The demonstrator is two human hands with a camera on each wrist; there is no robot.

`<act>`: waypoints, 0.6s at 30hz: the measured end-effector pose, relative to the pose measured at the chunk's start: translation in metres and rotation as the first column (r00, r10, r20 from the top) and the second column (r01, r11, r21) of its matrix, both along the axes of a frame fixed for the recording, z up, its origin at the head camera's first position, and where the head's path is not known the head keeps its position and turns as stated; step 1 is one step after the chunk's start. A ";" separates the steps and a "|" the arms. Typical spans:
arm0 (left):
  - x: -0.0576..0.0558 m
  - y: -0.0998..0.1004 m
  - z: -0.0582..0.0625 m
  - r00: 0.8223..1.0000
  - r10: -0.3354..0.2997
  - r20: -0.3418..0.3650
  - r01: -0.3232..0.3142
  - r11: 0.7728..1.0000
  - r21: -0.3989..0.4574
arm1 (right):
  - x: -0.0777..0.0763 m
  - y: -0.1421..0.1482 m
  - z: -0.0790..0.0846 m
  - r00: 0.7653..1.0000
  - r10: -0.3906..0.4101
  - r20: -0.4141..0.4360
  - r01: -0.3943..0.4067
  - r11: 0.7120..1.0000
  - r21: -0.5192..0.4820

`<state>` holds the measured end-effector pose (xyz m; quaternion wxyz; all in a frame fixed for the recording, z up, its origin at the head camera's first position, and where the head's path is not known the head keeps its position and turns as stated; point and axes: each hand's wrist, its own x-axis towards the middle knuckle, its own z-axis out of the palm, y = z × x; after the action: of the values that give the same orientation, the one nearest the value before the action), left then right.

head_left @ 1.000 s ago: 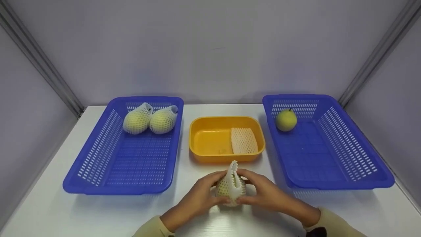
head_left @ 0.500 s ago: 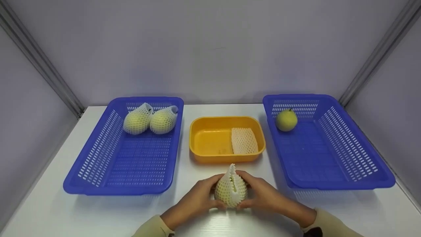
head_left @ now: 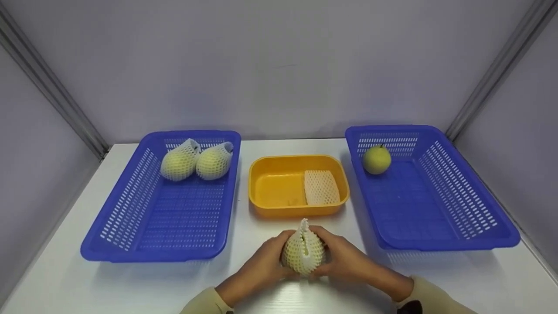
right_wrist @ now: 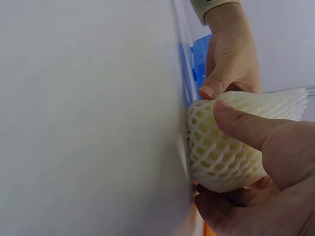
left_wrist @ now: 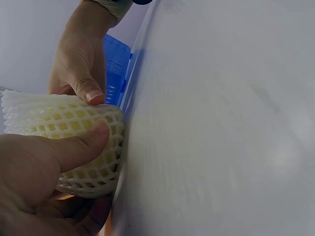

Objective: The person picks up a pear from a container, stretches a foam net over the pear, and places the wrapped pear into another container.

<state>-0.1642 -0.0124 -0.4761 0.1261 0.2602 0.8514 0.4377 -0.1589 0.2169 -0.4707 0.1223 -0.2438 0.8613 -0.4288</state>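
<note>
A yellow-green apple in a white foam net sleeve (head_left: 304,253) stands at the near middle of the white table, the sleeve's loose end pointing up. My left hand (head_left: 268,260) grips it from the left, thumb in front and fingers behind. On the opposite side my right hand (head_left: 346,260) holds it the same way. In the left wrist view the left thumb lies across the netting (left_wrist: 83,123), and yellow skin shows through the holes. The right wrist view shows the sleeve's lower end (right_wrist: 206,142) right at the tabletop. Most of the fingers are hidden behind the fruit.
An orange tub (head_left: 270,211) just beyond my hands holds a flat white foam net (head_left: 321,187). The left blue basket (head_left: 161,255) contains two netted apples (head_left: 179,163). In the right blue basket (head_left: 449,244) lies one bare yellow-green apple (head_left: 377,159). Walls stand behind and at both sides.
The foam net's top opening has narrowed, and the netting now sits more snugly round the apple. Both hands stay on it, shifted slightly left, thumbs moved down toward its base.
</note>
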 end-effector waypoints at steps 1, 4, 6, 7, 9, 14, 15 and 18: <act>0.000 0.000 0.000 1.000 0.001 -0.004 -0.001 1.000 0.000 | 0.000 -0.001 0.001 1.000 0.001 0.001 -0.001 1.000 0.002; 0.001 0.000 0.001 1.000 -0.012 -0.015 0.012 1.000 0.005 | 0.000 -0.003 0.002 1.000 0.006 0.002 -0.006 1.000 0.012; 0.002 0.000 0.002 0.999 -0.028 -0.026 0.029 1.000 0.009 | 0.000 -0.003 0.003 1.000 0.013 -0.007 -0.013 1.000 0.021; 0.002 0.000 0.002 0.999 -0.035 -0.027 0.036 0.999 0.010 | 0.000 -0.003 0.003 1.000 0.017 -0.010 -0.017 1.000 0.020; 0.002 -0.002 0.003 0.999 -0.046 -0.021 0.047 0.999 0.010 | 0.001 -0.002 0.004 1.000 0.027 -0.008 -0.027 1.000 0.011; 0.003 -0.008 0.008 0.996 -0.053 0.076 0.048 0.996 0.069 | 0.001 0.003 0.010 0.998 0.044 0.039 -0.040 0.995 -0.091; 0.002 -0.009 0.010 0.994 -0.054 0.092 0.046 0.995 0.091 | 0.000 0.004 0.011 0.998 0.042 0.045 -0.037 0.992 -0.121; 0.000 -0.009 0.018 0.989 -0.063 0.137 0.036 0.981 0.192 | -0.004 0.007 0.015 0.998 0.034 0.049 -0.022 0.975 -0.221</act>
<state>-0.1638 -0.0218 -0.4583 0.1724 0.2602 0.7881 0.5305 -0.1630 0.2240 -0.4553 0.1233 -0.2565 0.8015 -0.5260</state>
